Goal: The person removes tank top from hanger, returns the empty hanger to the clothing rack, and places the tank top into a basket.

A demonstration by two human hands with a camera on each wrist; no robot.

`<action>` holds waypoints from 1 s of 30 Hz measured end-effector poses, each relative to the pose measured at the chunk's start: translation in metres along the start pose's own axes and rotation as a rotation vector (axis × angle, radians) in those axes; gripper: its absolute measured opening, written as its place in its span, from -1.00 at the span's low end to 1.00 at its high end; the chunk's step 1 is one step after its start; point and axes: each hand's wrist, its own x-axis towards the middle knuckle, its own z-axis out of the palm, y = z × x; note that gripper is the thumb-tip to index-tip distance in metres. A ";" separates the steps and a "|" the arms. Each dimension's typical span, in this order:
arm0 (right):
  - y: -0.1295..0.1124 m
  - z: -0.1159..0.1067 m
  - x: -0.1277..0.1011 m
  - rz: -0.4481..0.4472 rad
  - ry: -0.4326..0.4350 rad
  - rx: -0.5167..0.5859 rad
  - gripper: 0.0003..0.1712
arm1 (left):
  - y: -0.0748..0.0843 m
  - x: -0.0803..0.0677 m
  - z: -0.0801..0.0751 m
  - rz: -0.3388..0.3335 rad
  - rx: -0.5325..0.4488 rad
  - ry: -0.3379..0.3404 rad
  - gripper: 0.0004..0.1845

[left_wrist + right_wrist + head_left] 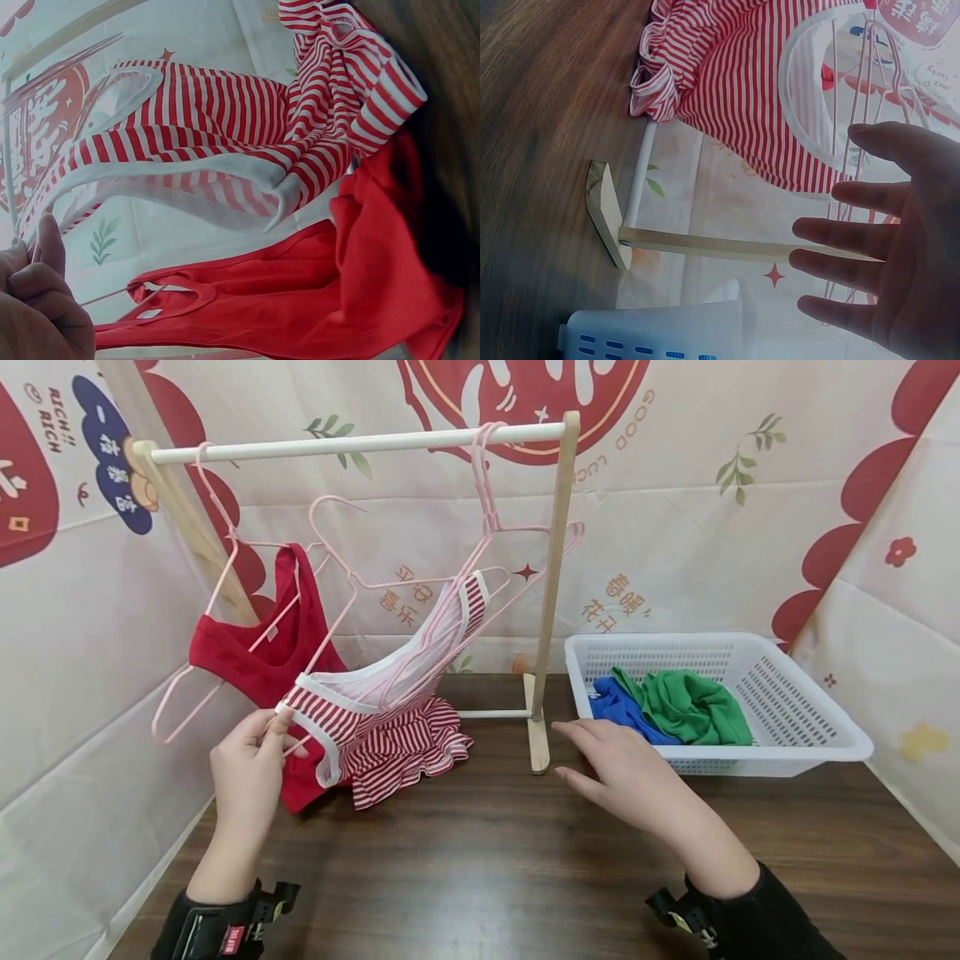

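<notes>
Head view: what's being held, and by which hand?

Red-and-white striped frilled top [341,727], pinched at one shoulder corner between thumb and fingers of the left hand [249,770]. A pink hanger [354,582] is threaded at least partly through it; whether the pinched strap is properly seated can't be told.

And the right hand [633,770]?

Nothing gripped. Fingers extended and spread apart, as shown in the right wrist view. It's held just beside the right post [557,568], in front of the white basket [847,752] where green cloth [697,710] and blue cloth [622,706] are piled.

Key relation?

Judged to be hook [330,498] to white rail [360,444]. The hook is seen below the rail, not looped over it, up and to the right of the left hand. Long axis tilted: low end at the left hand, high end toward the spare pink hangers [491,512]. The left hand is touching, so nearer; from the right hand, the top lies leftward, apart.

Anything crowding it?

Far shoulder is overlapped by the spare hangers; contact can't be confirmed. Behind, to the left, a red tank top [247,664] is hung from the rail.
</notes>
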 end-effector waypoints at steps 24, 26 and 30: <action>0.003 0.003 0.007 0.036 0.063 0.031 -0.39 | -0.027 0.001 -0.010 -0.313 -0.185 -0.359 -0.59; 0.003 0.003 0.008 0.031 0.081 0.034 -0.40 | -0.031 0.000 -0.012 -0.325 -0.213 -0.378 -0.60; 0.003 0.003 0.011 0.028 0.105 0.039 -0.41 | -0.039 -0.002 -0.016 -0.335 -0.231 -0.426 -0.60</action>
